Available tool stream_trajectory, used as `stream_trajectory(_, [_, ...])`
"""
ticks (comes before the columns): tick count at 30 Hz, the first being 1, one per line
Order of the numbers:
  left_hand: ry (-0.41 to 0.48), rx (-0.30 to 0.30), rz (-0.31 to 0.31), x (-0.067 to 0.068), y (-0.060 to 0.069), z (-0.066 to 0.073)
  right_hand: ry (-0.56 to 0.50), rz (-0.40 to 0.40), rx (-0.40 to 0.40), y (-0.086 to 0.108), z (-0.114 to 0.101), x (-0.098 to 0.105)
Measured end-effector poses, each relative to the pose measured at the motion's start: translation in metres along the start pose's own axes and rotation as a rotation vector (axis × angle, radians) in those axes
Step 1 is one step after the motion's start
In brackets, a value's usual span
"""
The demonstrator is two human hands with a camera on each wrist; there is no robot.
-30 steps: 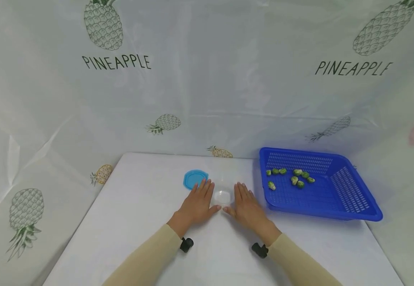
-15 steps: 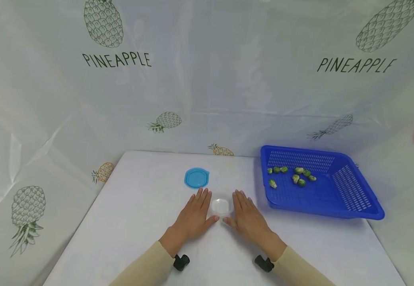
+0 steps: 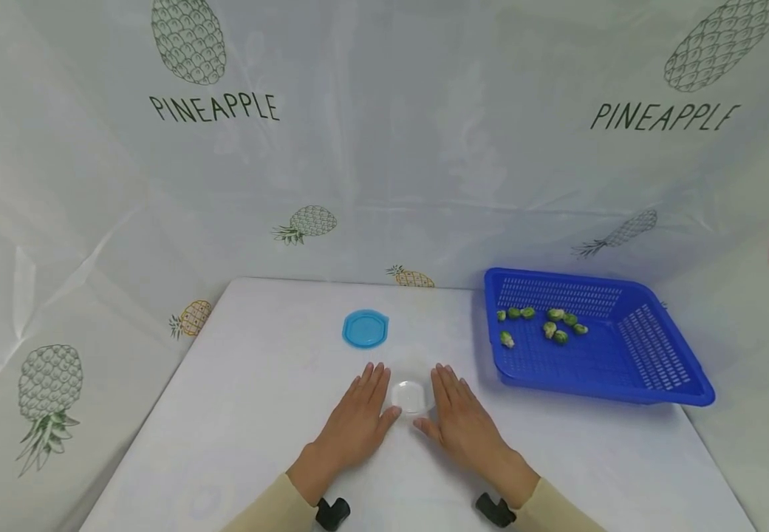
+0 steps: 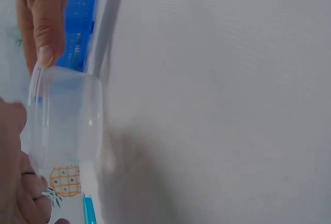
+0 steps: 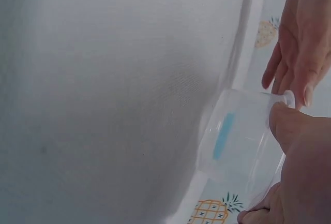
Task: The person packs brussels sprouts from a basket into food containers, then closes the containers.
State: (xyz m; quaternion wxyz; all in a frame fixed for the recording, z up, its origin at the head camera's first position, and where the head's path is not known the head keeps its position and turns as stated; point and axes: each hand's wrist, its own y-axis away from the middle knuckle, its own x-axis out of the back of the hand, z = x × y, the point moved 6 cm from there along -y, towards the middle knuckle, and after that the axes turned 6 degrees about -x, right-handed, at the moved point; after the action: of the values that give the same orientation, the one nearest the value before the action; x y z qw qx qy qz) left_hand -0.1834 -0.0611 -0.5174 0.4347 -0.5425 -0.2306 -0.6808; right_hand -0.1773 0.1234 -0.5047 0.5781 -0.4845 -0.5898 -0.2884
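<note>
A clear, empty-looking plastic container [image 3: 411, 397] stands on the white table between both hands. My left hand [image 3: 351, 425] lies along its left side and my right hand [image 3: 467, 425] along its right, fingers straight, thumbs pointing inward at the near side. The left wrist view shows the container [image 4: 70, 118] side-on, with a right thumb tip at its rim. From the right wrist, the right thumb touches the rim of the container [image 5: 240, 136]. Beyond the left fingertips lies a blue lid [image 3: 366, 329], flat and apart from the container.
At the right, a blue basket [image 3: 597, 369] holds several small green sprouts [image 3: 557, 315], mostly towards its back left. A curtain [image 3: 384, 148] printed with pineapples hangs behind the table [image 3: 264, 355].
Both hands and the container between them have moved nearer the person, away from the blue lid, which now shows whole. The head view has shifted slightly.
</note>
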Motion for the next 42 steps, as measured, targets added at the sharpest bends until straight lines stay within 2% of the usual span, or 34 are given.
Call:
stream_trajectory(5, [0.170,0.038,0.099,0.007,0.000,-0.005,-0.017,-0.011,-0.012,0.002,0.000,0.000])
stream_trajectory(7, [0.248,0.060,0.120,0.009,0.000,-0.008,-0.023,-0.017,-0.017,0.002,0.000,-0.001])
stream_trajectory(12, [0.463,0.137,0.145,0.008,-0.002,-0.018,-0.022,-0.020,-0.019,0.003,0.000,-0.001])
stream_trajectory(19, [0.841,0.264,0.181,0.008,-0.010,-0.033,-0.025,-0.057,-0.041,0.002,0.000,-0.004])
stream_trajectory(25, [1.082,0.374,0.213,0.005,-0.016,-0.042,-0.036,-0.094,-0.068,0.001,-0.001,-0.005])
stream_trajectory(28, [1.150,0.413,0.217,0.002,-0.017,-0.046,-0.034,-0.099,-0.072,0.001,-0.001,-0.005])
stream_trajectory(33, [1.154,0.464,0.183,0.001,-0.016,-0.047,-0.024,-0.088,-0.064,0.001,-0.002,-0.005])
stream_trajectory(42, [1.289,0.494,0.128,0.001,-0.016,-0.045,-0.018,-0.079,-0.060,0.002,-0.003,-0.005])
